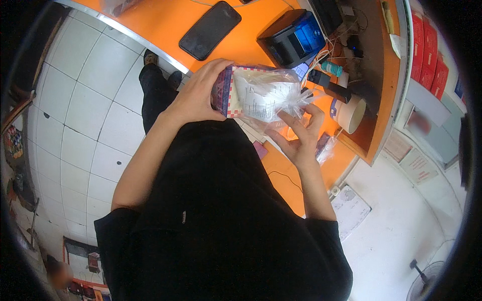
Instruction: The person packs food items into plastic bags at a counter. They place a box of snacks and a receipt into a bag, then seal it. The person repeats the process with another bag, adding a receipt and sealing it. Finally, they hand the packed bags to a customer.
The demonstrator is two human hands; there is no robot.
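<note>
In front of my body, above the orange counter, a small box (222, 92) with dark purple edging lies inside a clear plastic bag (263, 126). A white printed paper slip (260, 98) shows through the plastic. The bag is gathered into a knot (295, 101) at its right end. My left hand (197, 92) grips the box's left end, thumb below and fingers above. My right hand (303, 141) has its fingertips on the bag beside the knot, with the thumb and index finger spread over the loose plastic.
The orange counter (165, 28) holds a black smartphone (211, 30), a black label printer (286, 39) with a blue panel, tangled cables (324, 56), a teal roll (331, 68) and a white cylindrical container (352, 113). Red boxes (425, 56) stand on the right. A person (60, 274) is at lower left.
</note>
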